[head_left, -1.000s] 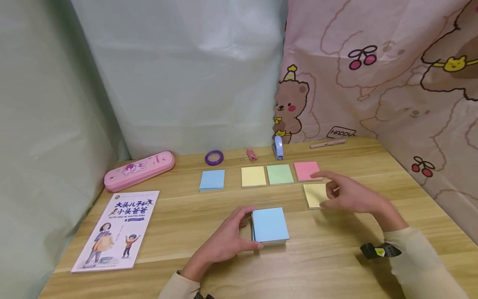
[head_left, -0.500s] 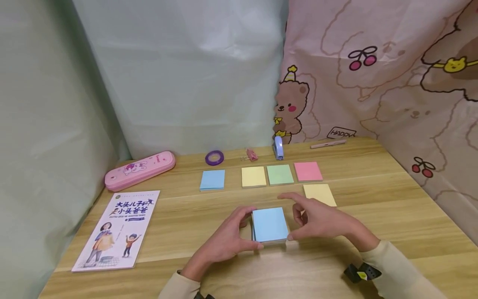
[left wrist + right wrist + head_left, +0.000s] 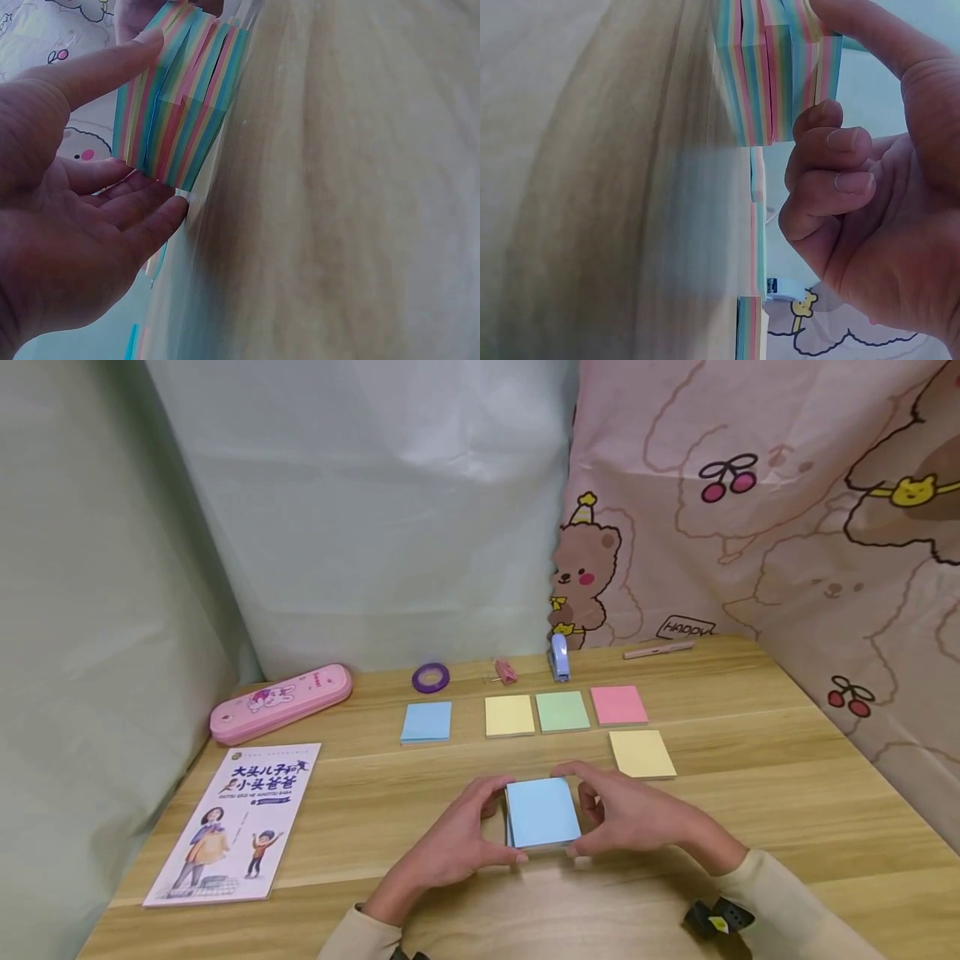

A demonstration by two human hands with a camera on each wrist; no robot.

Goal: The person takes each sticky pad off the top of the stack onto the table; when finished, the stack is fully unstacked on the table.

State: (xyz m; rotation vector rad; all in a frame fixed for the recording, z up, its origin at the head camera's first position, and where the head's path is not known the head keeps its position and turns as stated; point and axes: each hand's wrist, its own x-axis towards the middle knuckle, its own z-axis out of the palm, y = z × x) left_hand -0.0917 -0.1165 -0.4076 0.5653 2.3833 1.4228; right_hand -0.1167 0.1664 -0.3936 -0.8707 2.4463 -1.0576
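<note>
Since a second ago my right hand [image 3: 633, 814] has come back from the loose yellow note [image 3: 642, 753] and closed on the right edge of the note stack [image 3: 542, 812], opposite my left hand [image 3: 461, 839]. Beyond my fingers lie four flat paper squares in a row: blue [image 3: 427, 722], yellow [image 3: 509, 715], green [image 3: 562, 711] and pink [image 3: 618, 704]; nothing lies between them and me. Left of my left hand sits a glossy book [image 3: 240, 818] on the wooden table [image 3: 787, 793]. That stack is a thick block, blue on top, striped along its sides. Both hands pinch it, thumbs near, fingers curled at the far corners.
</note>
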